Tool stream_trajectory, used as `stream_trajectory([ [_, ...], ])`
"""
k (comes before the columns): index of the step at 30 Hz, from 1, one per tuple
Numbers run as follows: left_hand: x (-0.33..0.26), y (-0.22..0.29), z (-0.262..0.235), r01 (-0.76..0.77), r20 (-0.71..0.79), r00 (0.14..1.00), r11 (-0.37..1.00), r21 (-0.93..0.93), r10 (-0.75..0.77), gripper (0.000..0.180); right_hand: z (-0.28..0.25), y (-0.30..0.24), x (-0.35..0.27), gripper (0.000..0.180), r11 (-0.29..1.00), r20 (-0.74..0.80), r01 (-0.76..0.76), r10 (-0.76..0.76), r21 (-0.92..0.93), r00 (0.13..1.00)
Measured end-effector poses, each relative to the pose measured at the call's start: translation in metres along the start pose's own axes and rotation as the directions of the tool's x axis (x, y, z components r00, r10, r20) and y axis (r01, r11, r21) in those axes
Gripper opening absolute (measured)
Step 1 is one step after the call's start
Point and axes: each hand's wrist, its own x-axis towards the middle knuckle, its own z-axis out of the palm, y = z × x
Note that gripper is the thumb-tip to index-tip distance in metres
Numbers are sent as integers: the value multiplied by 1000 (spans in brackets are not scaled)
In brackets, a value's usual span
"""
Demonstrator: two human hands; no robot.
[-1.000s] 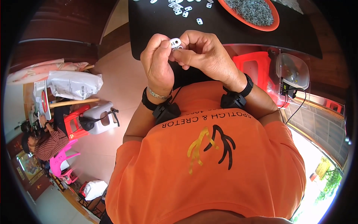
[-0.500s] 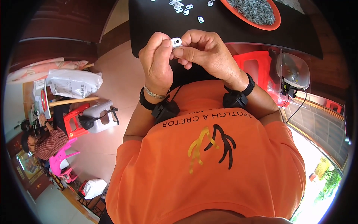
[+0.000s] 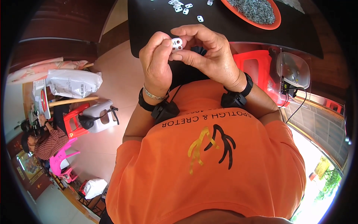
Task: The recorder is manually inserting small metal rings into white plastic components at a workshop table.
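Between the thumb and fingers of my left hand (image 3: pixel 157 61) is a small white plastic piece (image 3: pixel 176 43) with round holes, held up near the table's front edge. My right hand (image 3: pixel 213 56) is open just to its right, thumb and index finger spread apart. The right thumb tip lies close to the piece's lower edge; whether it touches cannot be made out. Several similar loose white pieces (image 3: pixel 185 11) lie on the black table (image 3: pixel 235 37) beyond my hands.
An orange-red bowl (image 3: pixel 274 26) full of small grey metal-looking parts stands at the far right of the table. Below its edge are a red plastic stool (image 3: pixel 255 59) and a clear container (image 3: pixel 294 71). A person in a striped top (image 3: pixel 52 143) sits far left, near stools (image 3: pixel 99 115).
My right fingers have come off the white piece and spread apart. The piece now shows more of its holed face. My left hand keeps its pinch.
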Motion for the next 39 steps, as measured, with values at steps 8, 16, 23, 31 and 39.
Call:
stream_trajectory([
  [8,0,-3,-4,63,39,997,996,-60,-61,22,-1,0,0,30,996,15,42,-41,-85,999],
  [16,1,1,-4,92,39,995,994,-62,-90,23,-2,-3,2,29,978,42,78,-71,-191,997],
  [23,0,5,-5,139,58,989,987,-86,-134,23,-1,-2,3,26,974,34,126,-122,-187,992],
  [31,1,8,-4,175,111,981,973,-149,-160,23,-1,-6,4,26,963,37,191,-187,-192,982],
  [39,1,6,-4,194,160,972,973,-121,-174,26,-5,-4,4,30,966,-14,141,-147,-216,989],
])
